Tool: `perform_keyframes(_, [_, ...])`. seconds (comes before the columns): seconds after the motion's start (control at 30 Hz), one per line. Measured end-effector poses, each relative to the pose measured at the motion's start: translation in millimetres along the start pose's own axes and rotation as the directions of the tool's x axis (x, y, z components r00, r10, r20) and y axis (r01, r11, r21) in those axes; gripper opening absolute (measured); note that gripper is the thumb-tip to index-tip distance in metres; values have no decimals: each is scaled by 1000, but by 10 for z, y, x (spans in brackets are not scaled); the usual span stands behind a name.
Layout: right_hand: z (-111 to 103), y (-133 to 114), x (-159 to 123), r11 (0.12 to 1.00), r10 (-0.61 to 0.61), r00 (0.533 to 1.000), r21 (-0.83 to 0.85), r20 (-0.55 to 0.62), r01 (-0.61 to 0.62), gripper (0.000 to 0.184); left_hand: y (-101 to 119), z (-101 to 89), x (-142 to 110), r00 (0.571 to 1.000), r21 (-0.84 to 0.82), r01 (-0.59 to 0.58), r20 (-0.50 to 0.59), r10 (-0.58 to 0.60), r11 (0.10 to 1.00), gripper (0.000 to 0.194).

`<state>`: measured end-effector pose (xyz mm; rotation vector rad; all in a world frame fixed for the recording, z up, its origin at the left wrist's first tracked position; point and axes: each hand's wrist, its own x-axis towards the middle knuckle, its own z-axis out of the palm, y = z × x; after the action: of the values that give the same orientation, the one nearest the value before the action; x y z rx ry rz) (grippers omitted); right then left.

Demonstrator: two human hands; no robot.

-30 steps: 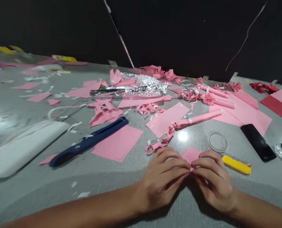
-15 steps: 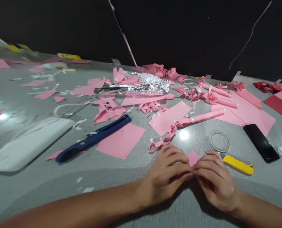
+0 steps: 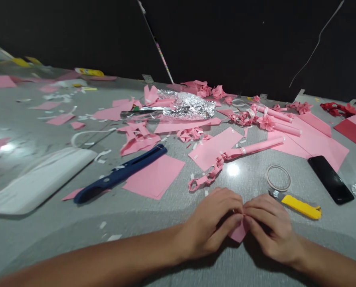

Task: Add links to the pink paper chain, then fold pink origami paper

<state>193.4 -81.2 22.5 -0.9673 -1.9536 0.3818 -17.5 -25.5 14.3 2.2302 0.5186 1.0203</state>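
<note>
The piece of pink paper (image 3: pixel 238 233) now shows on the near side of the fingertips, its folded end pointing toward the person; one second ago most of its visible part stuck out beyond the fingers, on the far side. The knife's grey end also shows clear of the right hand now, where earlier the fingers hid it. The whole view has shifted slightly, and the things lying around keep their places relative to each other.

The left hand (image 3: pixel 215 219) is nearly closed, fingers curved over and thumb brought up to them, pinching the pink paper at its upper edge. The right hand (image 3: pixel 270 223) mirrors it, fingers bent and thumb close to the fingertips, gripping the same piece from the other side. The tips of both hands almost meet at the paper, which sits between them just above the grey table (image 3: pixel 154 223); whether it touches the surface I cannot tell.

Just beside the right hand lies a yellow knife (image 3: pixel 302 207), with a pale ring (image 3: pixel 278 180) beyond it and a black phone (image 3: pixel 330 179) further right. Past the left hand is a pink paper chain (image 3: pixel 215 169); to its left, a dark blue tool (image 3: pixel 118 176) overlaps some pink sheets (image 3: pixel 158 179).
</note>
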Motion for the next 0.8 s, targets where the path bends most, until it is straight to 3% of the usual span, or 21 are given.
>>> perform_keyframes(0.17, [-8,3,1,999,50,997,-5,-64,-50,21,4,7,-28,995,56,88,37,-90,995,38])
perform_keyframes(0.33, [2,15,-2,997,72,993,-1,-94,-72,18,26,30,16,991,85,118,53,-122,989,15])
perform_keyframes(0.63, [-8,28,-65,966,259,965,18,-29,-259,13,8,48,35,994,63,109,22,-110,992,28])
perform_keyframes(0.8, [-14,40,-45,955,288,958,81,-19,-285,15,1,57,27,993,33,115,24,-116,993,23])
